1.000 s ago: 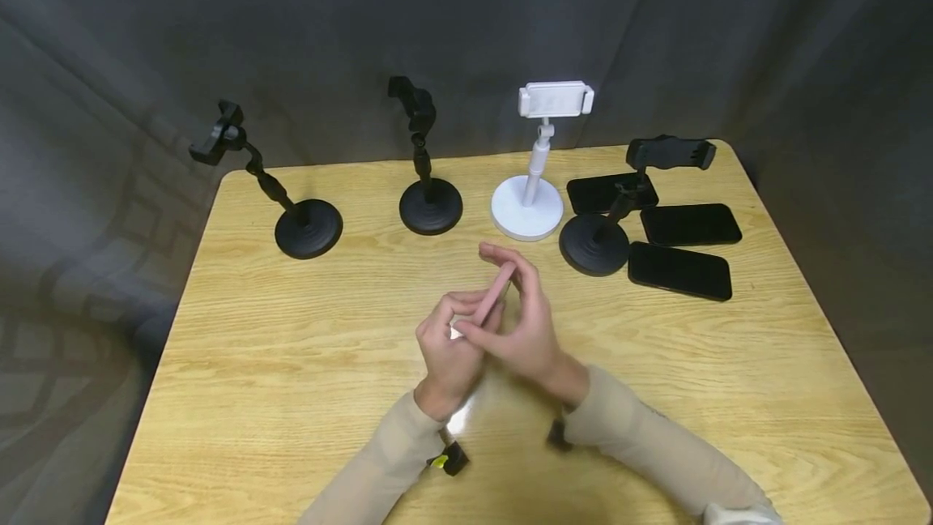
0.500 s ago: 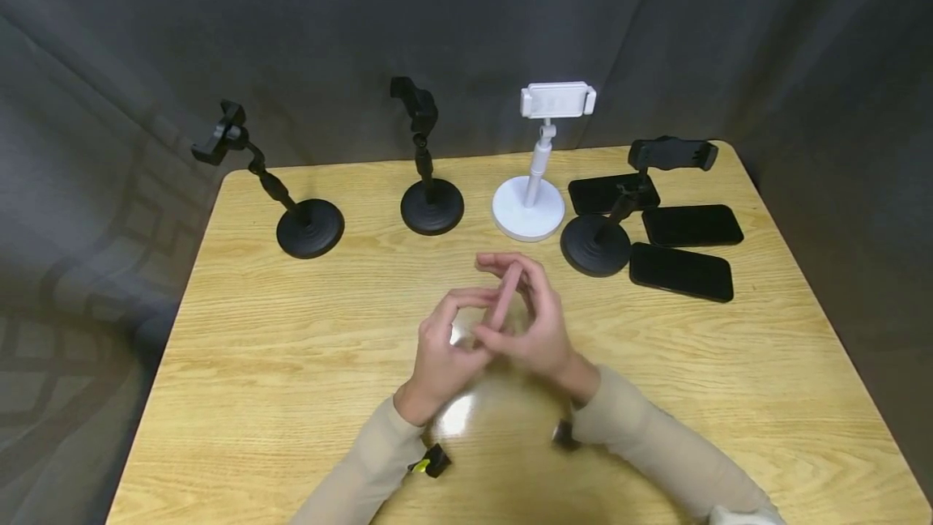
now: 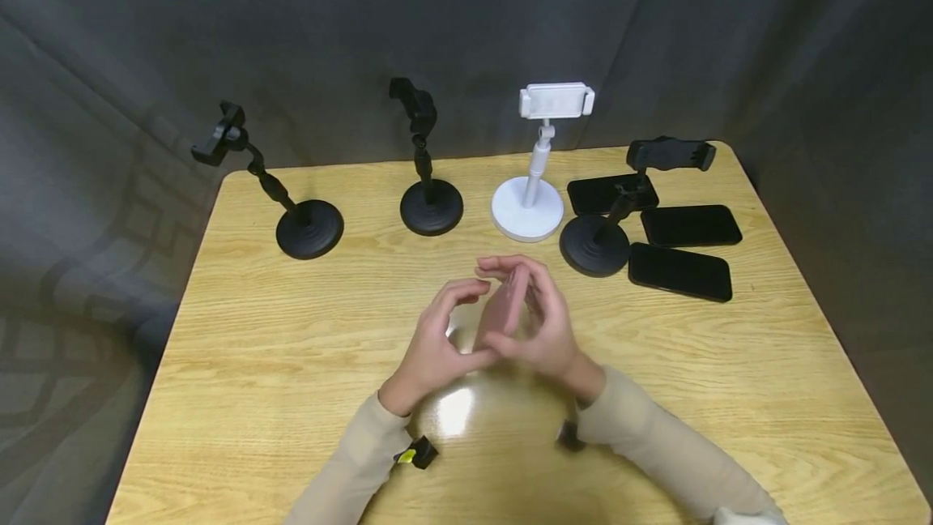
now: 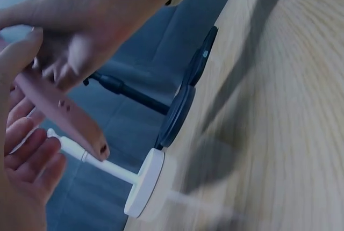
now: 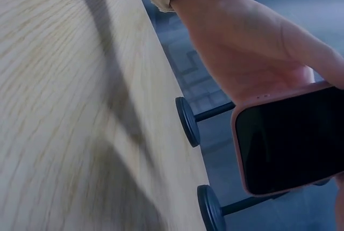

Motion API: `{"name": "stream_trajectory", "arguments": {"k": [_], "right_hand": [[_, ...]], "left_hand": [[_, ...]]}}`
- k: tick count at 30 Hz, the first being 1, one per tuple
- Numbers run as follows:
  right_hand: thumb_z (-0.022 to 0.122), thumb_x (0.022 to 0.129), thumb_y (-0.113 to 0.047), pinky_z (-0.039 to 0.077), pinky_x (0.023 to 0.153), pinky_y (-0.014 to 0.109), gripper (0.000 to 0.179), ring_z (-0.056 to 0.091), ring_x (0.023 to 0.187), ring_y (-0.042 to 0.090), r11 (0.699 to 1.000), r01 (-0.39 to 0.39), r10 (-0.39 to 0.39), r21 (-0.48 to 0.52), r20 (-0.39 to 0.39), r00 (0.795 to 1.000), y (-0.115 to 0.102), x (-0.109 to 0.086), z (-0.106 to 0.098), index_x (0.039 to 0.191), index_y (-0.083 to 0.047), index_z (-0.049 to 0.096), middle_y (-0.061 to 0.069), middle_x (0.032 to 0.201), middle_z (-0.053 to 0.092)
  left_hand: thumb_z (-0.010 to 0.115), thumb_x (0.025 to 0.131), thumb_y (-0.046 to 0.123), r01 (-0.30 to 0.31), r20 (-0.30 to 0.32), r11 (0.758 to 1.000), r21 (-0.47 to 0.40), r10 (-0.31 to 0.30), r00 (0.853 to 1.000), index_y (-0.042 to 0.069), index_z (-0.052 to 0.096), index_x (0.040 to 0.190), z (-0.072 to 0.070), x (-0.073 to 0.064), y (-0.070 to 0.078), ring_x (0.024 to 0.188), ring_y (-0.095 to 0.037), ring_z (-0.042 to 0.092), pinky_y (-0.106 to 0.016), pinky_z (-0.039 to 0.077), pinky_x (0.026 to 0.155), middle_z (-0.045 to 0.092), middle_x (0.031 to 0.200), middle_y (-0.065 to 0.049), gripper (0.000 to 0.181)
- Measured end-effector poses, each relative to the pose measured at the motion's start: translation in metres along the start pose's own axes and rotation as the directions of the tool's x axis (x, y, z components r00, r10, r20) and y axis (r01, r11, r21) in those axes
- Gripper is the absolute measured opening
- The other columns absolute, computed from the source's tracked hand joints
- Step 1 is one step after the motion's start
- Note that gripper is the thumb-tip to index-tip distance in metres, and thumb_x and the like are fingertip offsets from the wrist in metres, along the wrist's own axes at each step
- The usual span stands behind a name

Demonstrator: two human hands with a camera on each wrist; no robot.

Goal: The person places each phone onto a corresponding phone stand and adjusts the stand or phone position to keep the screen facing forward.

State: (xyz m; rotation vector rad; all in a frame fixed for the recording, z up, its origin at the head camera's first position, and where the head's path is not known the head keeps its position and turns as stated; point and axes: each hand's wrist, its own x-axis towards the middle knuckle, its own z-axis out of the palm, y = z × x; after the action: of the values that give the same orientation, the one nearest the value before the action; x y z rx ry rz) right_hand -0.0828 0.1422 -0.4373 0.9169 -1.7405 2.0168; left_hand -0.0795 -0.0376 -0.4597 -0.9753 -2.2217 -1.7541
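Observation:
A phone in a pink case (image 3: 503, 310) is held above the middle of the table. The right hand (image 3: 535, 330) grips it, thumb at the near end and bent fingers at the far end. On its other side the left hand (image 3: 437, 343) is spread in a wide curve. Its fingertips stand apart from the phone; its thumb tip lies close to the near end, and whether it touches is unclear. The left wrist view shows the pink case (image 4: 62, 110) edge-on beside the left fingers (image 4: 32, 158). The dark phone screen (image 5: 295, 139) faces the right wrist camera.
Along the back stand a left black phone stand (image 3: 309, 229), a middle black phone stand (image 3: 432, 207), a white phone stand (image 3: 528, 209) and a right black phone stand (image 3: 594, 245). Near the last lie black phones (image 3: 681, 271). A dark curtain (image 3: 328, 39) hangs behind.
The left hand has drawn back to the left, its fingers coming away from the phone. The phone has turned in the right hand, showing more of its pink back. Stands and black phones are unmoved.

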Motion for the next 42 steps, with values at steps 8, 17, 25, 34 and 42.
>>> {"name": "stream_trajectory", "arguments": {"k": [8, 17, 25, 34, 42], "right_hand": [[0.084, 0.086, -0.017, 0.048, 0.113, 0.039, 0.081, 0.061, 0.129, 0.028, 0.984, 0.007, -0.016, 0.180, 0.049, 0.999, 0.000, -0.001, -0.004, 0.132, 0.027, 0.034, 0.018, 0.140, 0.060], [0.084, 0.087, -0.018, 0.051, 0.110, 0.038, 0.076, 0.060, 0.130, 0.027, 0.974, -0.011, -0.007, 0.225, 0.078, 0.997, -0.002, 0.000, -0.006, 0.134, 0.021, 0.039, 0.017, 0.140, 0.060], [0.083, 0.088, -0.022, 0.052, 0.109, 0.038, 0.075, 0.059, 0.130, 0.026, 0.972, -0.021, 0.003, 0.232, 0.081, 0.997, -0.003, 0.001, -0.007, 0.138, 0.015, 0.041, 0.015, 0.141, 0.060], [0.082, 0.088, -0.020, 0.049, 0.112, 0.037, 0.078, 0.055, 0.135, 0.024, 0.961, -0.071, 0.041, 0.266, 0.116, 0.992, -0.004, -0.001, -0.008, 0.148, 0.005, 0.039, 0.013, 0.145, 0.057], [0.084, 0.088, -0.029, 0.046, 0.115, 0.038, 0.089, 0.053, 0.137, 0.023, 0.964, -0.091, 0.060, 0.251, 0.128, 0.990, -0.006, 0.000, -0.009, 0.154, 0.003, 0.033, 0.011, 0.149, 0.054]], "left_hand": [[0.097, 0.070, 0.016, 0.121, 0.186, 0.993, 0.004, -0.120, 0.975, 0.007, 0.051, 0.149, -0.009, 0.000, 0.001, 0.133, -0.026, 0.058, -0.039, 0.048, 0.113, 0.056, 0.150, -0.009, 0.092], [0.098, 0.069, 0.023, 0.135, 0.278, 0.991, 0.024, -0.136, 0.951, 0.010, 0.050, 0.151, -0.015, 0.002, 0.000, 0.134, -0.022, 0.057, -0.038, 0.046, 0.115, 0.055, 0.150, -0.004, 0.096], [0.098, 0.067, 0.020, 0.123, 0.257, 0.992, 0.012, -0.122, 0.959, 0.009, 0.054, 0.148, -0.013, 0.003, -0.001, 0.128, -0.022, 0.061, -0.038, 0.050, 0.111, 0.059, 0.146, -0.005, 0.093], [0.100, 0.064, 0.019, 0.114, 0.227, 0.993, 0.011, -0.113, 0.967, 0.007, 0.057, 0.145, -0.011, 0.004, 0.000, 0.125, -0.021, 0.062, -0.036, 0.051, 0.109, 0.062, 0.142, -0.006, 0.092], [0.100, 0.063, 0.017, 0.099, 0.193, 0.995, -0.001, -0.097, 0.977, 0.007, 0.058, 0.143, -0.008, 0.004, 0.001, 0.123, -0.021, 0.064, -0.036, 0.053, 0.107, 0.064, 0.139, -0.007, 0.090]]}}
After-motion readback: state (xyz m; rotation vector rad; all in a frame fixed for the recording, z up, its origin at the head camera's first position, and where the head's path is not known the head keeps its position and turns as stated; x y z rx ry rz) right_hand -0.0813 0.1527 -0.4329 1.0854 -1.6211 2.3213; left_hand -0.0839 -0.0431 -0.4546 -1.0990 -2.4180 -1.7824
